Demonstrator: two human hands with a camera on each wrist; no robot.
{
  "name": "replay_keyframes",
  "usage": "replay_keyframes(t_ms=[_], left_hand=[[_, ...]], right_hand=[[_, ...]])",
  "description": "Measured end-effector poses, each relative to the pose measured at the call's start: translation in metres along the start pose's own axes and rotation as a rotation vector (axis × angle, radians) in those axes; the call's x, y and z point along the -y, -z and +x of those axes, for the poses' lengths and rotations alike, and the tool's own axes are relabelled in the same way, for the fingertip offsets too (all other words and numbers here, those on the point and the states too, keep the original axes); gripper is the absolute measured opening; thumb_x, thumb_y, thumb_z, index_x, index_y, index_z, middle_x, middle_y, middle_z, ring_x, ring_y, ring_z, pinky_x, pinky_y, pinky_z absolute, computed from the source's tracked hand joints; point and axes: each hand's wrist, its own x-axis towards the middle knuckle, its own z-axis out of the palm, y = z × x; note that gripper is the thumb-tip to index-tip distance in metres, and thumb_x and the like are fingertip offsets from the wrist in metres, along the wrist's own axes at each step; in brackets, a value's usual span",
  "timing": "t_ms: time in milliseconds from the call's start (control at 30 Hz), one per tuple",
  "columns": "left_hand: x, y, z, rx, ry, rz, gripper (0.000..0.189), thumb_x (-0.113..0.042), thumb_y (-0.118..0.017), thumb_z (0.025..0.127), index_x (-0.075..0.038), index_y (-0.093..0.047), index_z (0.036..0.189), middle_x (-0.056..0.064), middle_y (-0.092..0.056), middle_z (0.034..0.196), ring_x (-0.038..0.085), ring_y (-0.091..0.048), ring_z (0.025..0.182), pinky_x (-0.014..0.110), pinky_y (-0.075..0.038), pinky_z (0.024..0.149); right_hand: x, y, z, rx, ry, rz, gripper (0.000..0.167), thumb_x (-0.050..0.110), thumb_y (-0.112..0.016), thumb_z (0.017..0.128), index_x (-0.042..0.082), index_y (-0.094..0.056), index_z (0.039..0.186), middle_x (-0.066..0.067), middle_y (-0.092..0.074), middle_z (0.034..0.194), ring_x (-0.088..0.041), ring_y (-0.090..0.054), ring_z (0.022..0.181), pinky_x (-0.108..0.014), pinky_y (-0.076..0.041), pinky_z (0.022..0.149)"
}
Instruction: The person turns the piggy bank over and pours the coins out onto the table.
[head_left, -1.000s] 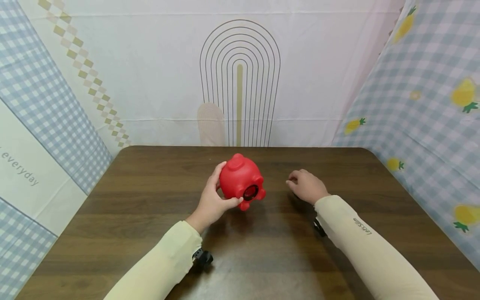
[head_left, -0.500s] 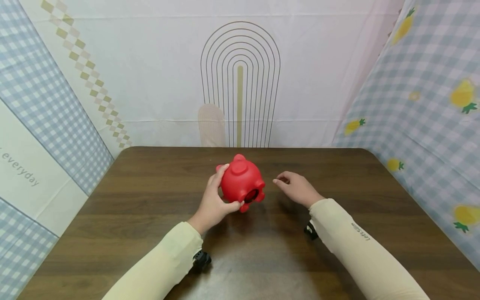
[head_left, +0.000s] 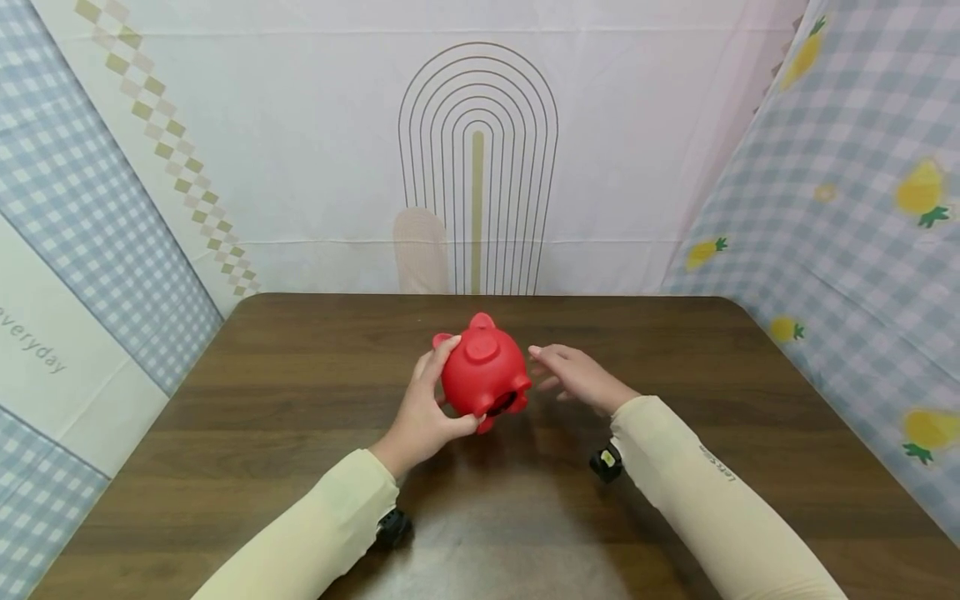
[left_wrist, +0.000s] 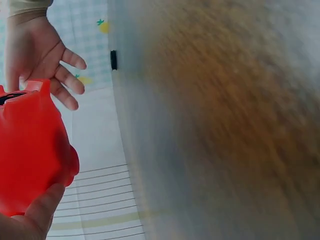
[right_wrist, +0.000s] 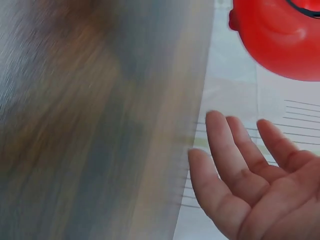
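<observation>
A round red piggy bank [head_left: 483,371], with stubby bumps and a dark-rimmed round hole [head_left: 501,404] on its lower right side, is tilted above the table. My left hand [head_left: 420,417] grips it from the left, thumb near the hole and fingers on the far side. To its right, my right hand [head_left: 581,379] is held with loosely extended fingers, close to the bank. A gap shows between them in the right wrist view, where the red bank [right_wrist: 285,40] sits above the open palm [right_wrist: 290,205]. The left wrist view shows the bank's side [left_wrist: 30,145].
Beneath both hands is a dark brown wooden table [head_left: 315,375] with rounded back corners. A white printed cloth [head_left: 330,150] hangs behind it, and a blue checked cloth [head_left: 847,275] with yellow fruit hangs at the right. Small black cameras [head_left: 606,461] are strapped to the wrists.
My right hand has moved left toward the piggy bank, its fingers opening out from a loose curl. My left hand has turned the bank, so its hole faces lower.
</observation>
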Motion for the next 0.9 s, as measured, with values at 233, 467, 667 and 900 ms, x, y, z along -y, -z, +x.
replay_keyframes(t_ms=[233,467,667,900], left_hand=[[-0.001,0.0,-0.004,0.026,-0.041,0.021,0.093,-0.007,-0.081,0.068,-0.028,-0.036,0.146,0.011,-0.035,0.142,0.029,-0.042,0.125,0.046,-0.053,0.09],[-0.005,-0.003,-0.008,0.047,-0.07,0.03,0.093,-0.007,-0.082,0.068,-0.029,-0.037,0.146,0.013,-0.033,0.142,0.03,-0.046,0.122,0.044,-0.052,0.091],[-0.006,-0.007,-0.012,0.066,-0.102,0.058,0.092,-0.006,-0.081,0.067,-0.028,-0.038,0.145,0.014,-0.032,0.144,0.032,-0.044,0.125,0.045,-0.051,0.092],[-0.007,-0.008,-0.014,0.09,-0.122,0.12,0.091,-0.006,-0.082,0.067,-0.027,-0.04,0.145,0.013,-0.03,0.146,0.031,-0.042,0.127,0.044,-0.052,0.091]], right_hand=[[0.01,-0.004,-0.002,0.086,-0.024,0.067,0.063,0.054,-0.037,0.099,0.004,-0.049,0.135,-0.015,-0.062,0.124,-0.028,-0.064,0.105,-0.051,-0.051,0.088],[0.016,-0.008,-0.005,0.117,-0.029,0.099,0.069,0.06,-0.033,0.097,0.005,-0.052,0.134,-0.012,-0.064,0.119,-0.023,-0.065,0.1,-0.049,-0.052,0.086],[0.02,-0.007,-0.008,0.195,-0.002,0.137,0.073,0.063,-0.031,0.096,0.005,-0.05,0.135,-0.013,-0.064,0.117,-0.023,-0.067,0.092,-0.047,-0.053,0.084],[0.023,-0.005,-0.011,0.302,0.013,0.139,0.071,0.061,-0.031,0.096,0.004,-0.048,0.134,-0.01,-0.069,0.104,-0.023,-0.069,0.084,-0.042,-0.053,0.083]])
